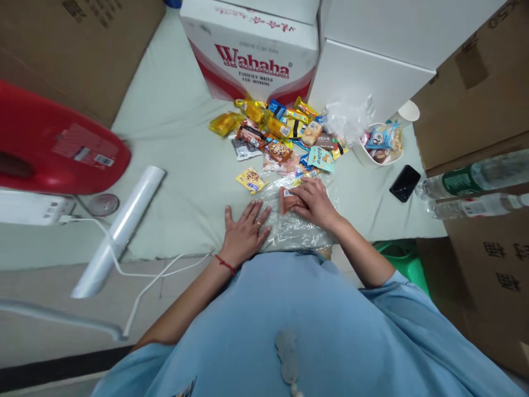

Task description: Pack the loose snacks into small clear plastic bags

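My left hand [244, 230] lies flat with fingers spread on the left edge of a clear plastic bag [294, 229] spread on the pale green sheet. My right hand [313, 199] rests on top of the bag, fingers curled over a small reddish-brown snack packet [289, 199] that lies on the plastic. A yellow snack packet [250, 180] lies just beyond my left hand. A heap of several colourful snack packets [281, 135] sits further back.
A Wahaha carton [256, 47] and white boxes [363, 71] stand behind the heap. A white bowl of snacks [380, 146], a black phone [405, 183] and water bottles [475, 179] lie right. A roll of plastic film [119, 231], a white cable and a red object [53, 143] lie left.
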The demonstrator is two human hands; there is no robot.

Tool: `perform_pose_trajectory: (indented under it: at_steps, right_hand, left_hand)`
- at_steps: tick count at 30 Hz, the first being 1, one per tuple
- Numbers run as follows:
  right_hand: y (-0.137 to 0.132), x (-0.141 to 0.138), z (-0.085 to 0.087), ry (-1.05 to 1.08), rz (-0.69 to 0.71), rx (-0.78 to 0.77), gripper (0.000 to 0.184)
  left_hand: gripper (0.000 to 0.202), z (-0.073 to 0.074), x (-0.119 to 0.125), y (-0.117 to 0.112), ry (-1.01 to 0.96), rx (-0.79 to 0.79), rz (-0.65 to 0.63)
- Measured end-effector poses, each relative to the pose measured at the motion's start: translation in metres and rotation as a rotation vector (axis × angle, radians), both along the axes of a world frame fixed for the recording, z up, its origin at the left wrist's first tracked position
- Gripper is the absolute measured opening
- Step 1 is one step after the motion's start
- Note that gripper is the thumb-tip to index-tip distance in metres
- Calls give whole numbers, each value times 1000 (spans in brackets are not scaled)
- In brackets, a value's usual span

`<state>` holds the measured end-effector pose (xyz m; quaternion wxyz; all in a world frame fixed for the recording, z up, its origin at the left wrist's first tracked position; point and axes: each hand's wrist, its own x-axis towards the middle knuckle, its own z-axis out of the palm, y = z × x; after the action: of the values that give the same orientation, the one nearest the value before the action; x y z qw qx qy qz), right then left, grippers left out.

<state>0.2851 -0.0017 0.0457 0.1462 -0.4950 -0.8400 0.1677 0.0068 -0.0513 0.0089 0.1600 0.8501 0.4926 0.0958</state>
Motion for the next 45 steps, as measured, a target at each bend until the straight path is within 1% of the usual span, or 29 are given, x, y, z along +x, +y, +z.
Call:
perform_pose_trajectory:
  at_steps: [4,6,8,9,10,11,13,14,15,16,18,19,20,22,24,26,27,29,31,33,35,37,39,41,42,43,45]
  right_hand:
    - [-16,3,-17,-4,-63,-28,51]
    - [-28,12,-17,18,-80,-10,59]
    - [-44,26,-10,102,-60,17,66]
    - [-53,34,-4,154,-30,18,67]
    - [-63,43,1,198,12,7,69]
    - [-74,52,4,221,64,-17,71]
    - [-95,66,5,199,165,-73,73]
    - [-104,70,3,165,192,-91,68]
    - [-111,74,-2,131,198,-99,60]
    - [-115,77,-6,109,188,-101,49]
    - [-116,80,-14,137,152,-101,33]
    - [-113,81,-15,179,145,-110,30]
    - [-107,83,-14,228,146,-130,30]
    - [-91,86,-7,307,136,-184,33]
    - [-71,89,5,328,63,-232,36]
    - [-50,91,16,289,-62,-267,37]
    - [-40,92,20,238,-122,-288,36]
    - [-20,89,27,52,-226,-331,32]
    - [-1,82,34,-188,-303,-333,30]
    - [15,69,41,-334,-326,-267,32]
    - [30,51,45,-329,-268,-157,34]
    - [45,31,42,-266,-173,-43,37]
    - [61,12,33,-233,-115,29,47]
    - [77,-2,21,-234,-106,45,57]
    - [85,-7,16,-241,-117,29,58]
    - [91,-10,13,-250,-134,0,55]
    - [101,-12,12,-275,-155,-75,41]
  left_hand:
    - [58,-3,-3,-2,-37,15,29]
    - [59,-6,-9,-3,-70,40,37]
    - [61,-8,-17,-3,-126,98,29]
    - [60,-7,-23,-3,-161,133,0]
    - [59,-7,-28,-3,-198,158,-58]
    - [59,-5,-34,-2,-233,160,-145]
    - [61,-3,-43,1,-280,86,-348]
    - [63,-1,-46,3,-286,29,-428]
    - [63,0,-48,5,-284,-27,-480]
    - [60,0,-49,7,-275,-72,-501]
    - [40,1,-48,13,-268,-126,-471]
    - [30,2,-46,16,-278,-152,-438]
    - [25,3,-44,19,-299,-181,-392]
    - [29,7,-38,27,-355,-227,-250]
    - [35,12,-29,38,-396,-248,-37]
    - [39,15,-15,51,-376,-225,177]
    - [39,15,-7,58,-334,-197,254]
    - [35,13,9,72,-205,-119,330]
    - [29,9,24,82,-83,-46,343]
    - [23,4,31,87,-63,7,340]
    - [24,2,30,86,-149,49,336]
    - [31,5,24,79,-264,106,343]
    - [38,12,16,68,-322,200,374]
    - [42,21,13,54,-308,295,365]
    - [42,25,15,47,-281,320,318]
    - [40,28,19,41,-245,321,243]
    - [38,30,32,34,-160,264,52]
